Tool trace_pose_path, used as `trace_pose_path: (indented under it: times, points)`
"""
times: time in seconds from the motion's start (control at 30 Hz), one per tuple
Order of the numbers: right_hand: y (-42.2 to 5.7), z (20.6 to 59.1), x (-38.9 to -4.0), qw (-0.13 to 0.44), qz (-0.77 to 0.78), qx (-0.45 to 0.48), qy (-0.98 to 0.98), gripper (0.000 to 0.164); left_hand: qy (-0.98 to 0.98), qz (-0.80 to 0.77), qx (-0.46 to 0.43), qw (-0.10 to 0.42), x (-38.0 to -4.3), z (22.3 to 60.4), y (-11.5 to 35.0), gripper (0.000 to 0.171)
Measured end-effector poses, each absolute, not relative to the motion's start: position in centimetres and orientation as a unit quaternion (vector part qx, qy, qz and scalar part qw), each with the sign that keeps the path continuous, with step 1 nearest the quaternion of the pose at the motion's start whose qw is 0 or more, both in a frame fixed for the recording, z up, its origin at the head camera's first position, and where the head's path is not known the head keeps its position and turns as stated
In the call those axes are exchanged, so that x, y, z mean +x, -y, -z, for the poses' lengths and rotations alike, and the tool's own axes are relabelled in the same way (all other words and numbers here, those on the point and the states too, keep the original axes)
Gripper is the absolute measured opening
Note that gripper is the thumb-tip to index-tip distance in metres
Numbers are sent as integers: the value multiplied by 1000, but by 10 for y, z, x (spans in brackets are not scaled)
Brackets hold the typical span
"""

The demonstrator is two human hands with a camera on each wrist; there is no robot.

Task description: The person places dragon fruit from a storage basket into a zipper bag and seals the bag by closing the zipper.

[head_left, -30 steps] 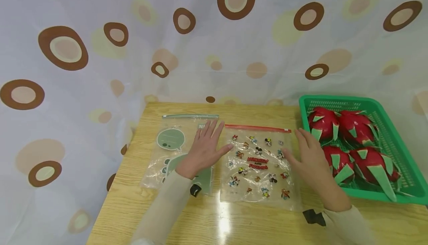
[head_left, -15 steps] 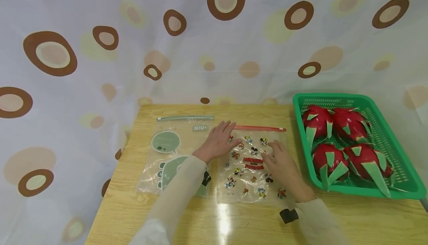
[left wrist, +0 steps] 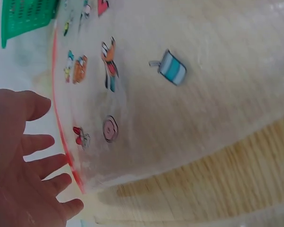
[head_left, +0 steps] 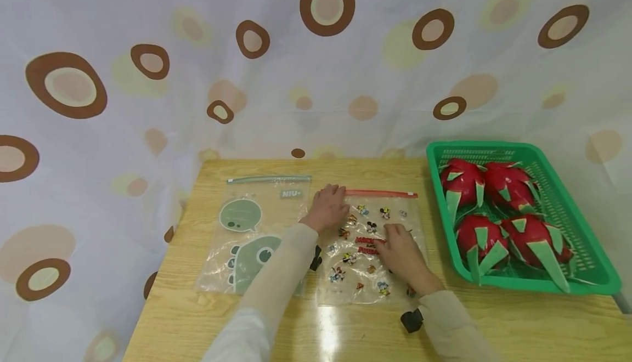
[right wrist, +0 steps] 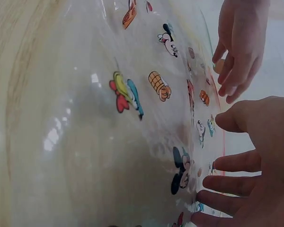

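A clear zip bag [head_left: 357, 282] with a red slider strip and cartoon figures lies flat on the table. At its upper left corner is my left hand [head_left: 327, 208], fingers apart and slightly bent by the red strip in the left wrist view; whether they touch the plastic is hard to tell. My right hand [head_left: 402, 252] is over the bag's middle right, and its spread fingers [right wrist: 232, 182] reach onto the printed plastic. Neither hand has anything gripped. To the left, a second zip bag [head_left: 217, 269] with a green strip and a dinosaur print lies partly under my left forearm.
At the right stands a green plastic basket [head_left: 612, 274] holding several red dragon fruits [head_left: 530, 236] with green scales. Behind the wooden table [head_left: 365, 340] hangs a white curtain [head_left: 276, 66] with brown ring patterns.
My left hand has shifted right, from between the two bags to the cartoon bag's upper left corner. My right hand has moved left and inward from that bag's right edge.
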State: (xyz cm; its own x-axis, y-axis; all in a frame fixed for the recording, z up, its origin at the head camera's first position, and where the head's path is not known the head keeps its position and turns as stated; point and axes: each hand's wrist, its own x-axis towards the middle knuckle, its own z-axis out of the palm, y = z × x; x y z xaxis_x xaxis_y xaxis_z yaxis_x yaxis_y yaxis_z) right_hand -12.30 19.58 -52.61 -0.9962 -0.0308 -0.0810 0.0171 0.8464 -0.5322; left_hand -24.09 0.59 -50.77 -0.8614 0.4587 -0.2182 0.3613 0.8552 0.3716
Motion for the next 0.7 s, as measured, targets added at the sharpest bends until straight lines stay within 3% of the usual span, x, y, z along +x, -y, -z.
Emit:
trace_pose_path:
  times: [0.27, 0.5, 0.7]
  points:
    - [-193, 533, -117, 30, 275, -18, -961, 50, -964, -114, 199, 137, -246, 516, 4, 50]
    - [-194, 535, -109, 21, 271, -14, -962, 47, -967, -105, 192, 130, -247, 514, 5, 34]
    - [-197, 533, -105, 14, 262, -9, -965, 46, -958, -145, 210, 129, -248, 509, 4, 33]
